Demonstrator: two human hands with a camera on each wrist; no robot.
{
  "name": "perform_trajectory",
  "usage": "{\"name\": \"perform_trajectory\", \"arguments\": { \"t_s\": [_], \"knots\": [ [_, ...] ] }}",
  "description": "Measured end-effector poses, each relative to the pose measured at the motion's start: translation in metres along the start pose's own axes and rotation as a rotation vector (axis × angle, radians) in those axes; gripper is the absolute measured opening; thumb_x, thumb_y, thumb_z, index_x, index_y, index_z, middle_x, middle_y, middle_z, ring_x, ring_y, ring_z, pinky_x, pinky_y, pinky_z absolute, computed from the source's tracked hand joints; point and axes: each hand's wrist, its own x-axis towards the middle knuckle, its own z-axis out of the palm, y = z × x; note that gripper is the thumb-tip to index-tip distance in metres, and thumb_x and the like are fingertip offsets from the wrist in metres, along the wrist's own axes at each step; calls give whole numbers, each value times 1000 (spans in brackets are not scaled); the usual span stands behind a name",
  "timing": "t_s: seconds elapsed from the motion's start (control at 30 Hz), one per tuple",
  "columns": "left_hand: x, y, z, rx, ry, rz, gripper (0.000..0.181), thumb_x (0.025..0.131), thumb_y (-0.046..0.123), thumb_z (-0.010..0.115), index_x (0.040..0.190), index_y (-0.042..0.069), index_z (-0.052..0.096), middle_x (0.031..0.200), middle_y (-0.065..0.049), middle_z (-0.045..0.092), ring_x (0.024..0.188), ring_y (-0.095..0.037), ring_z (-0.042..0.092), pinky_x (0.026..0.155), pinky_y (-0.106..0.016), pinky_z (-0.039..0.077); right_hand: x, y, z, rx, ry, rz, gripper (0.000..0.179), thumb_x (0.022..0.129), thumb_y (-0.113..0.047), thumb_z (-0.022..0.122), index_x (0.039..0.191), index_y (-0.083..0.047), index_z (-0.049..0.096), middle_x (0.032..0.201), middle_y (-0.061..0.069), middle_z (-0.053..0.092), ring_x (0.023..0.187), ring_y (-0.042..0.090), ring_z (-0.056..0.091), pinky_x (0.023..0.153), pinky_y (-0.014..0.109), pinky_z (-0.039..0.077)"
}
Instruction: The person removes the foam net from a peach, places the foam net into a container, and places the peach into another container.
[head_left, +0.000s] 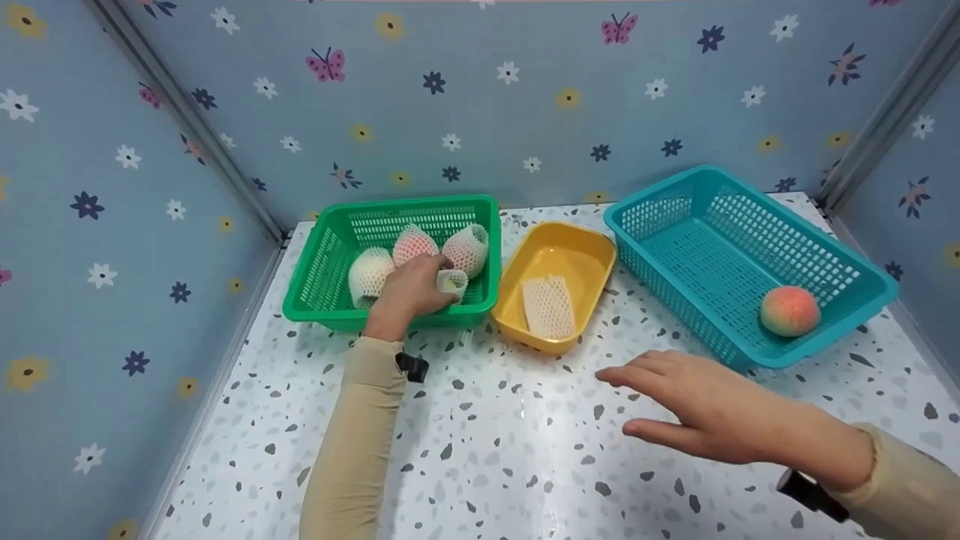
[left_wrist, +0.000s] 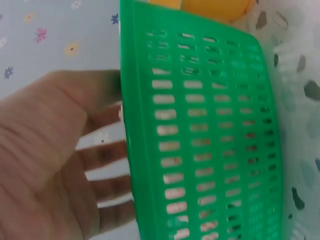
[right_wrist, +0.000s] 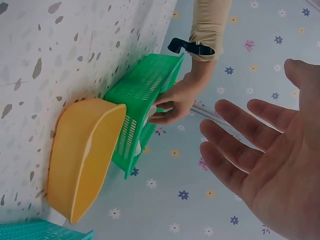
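In the head view my left hand [head_left: 415, 291] reaches over the near rim of the green basket [head_left: 296, 300]. Its thumb and fingers curl round a peach in a white foam net [head_left: 452, 283]; the basket wall hides the fingertips in the left wrist view. Around it lie more net-wrapped peaches: a pale one [head_left: 370, 274], a pink one [head_left: 414, 244] and another [head_left: 466, 250]. My right hand [head_left: 697, 405] hovers above the table in front of the teal basket [head_left: 675, 300], fingers extended and palm bare. One unwrapped peach [head_left: 790, 310] sits in that teal basket.
Between the baskets stands a yellow tub [head_left: 574, 244] with a flattened foam net [head_left: 549, 307] in it. All the containers rest on a speckled white table [head_left: 510, 450]. Flower-patterned panels [head_left: 480, 105] close off the back and both sides.
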Motion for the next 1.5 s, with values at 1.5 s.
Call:
{"name": "perform_trajectory", "arguments": {
  "t_s": [1.5],
  "knots": [
    [30,-10,29,144,-96,-377,48,80,37,75,115,6,62,107,-17,63,94,-33,61,79,-50,50,33,54,35,-81,87,38,63,96,-49,54,151,-24,35,149,2,40,136,24,36,105,50,35]
  ]
}}
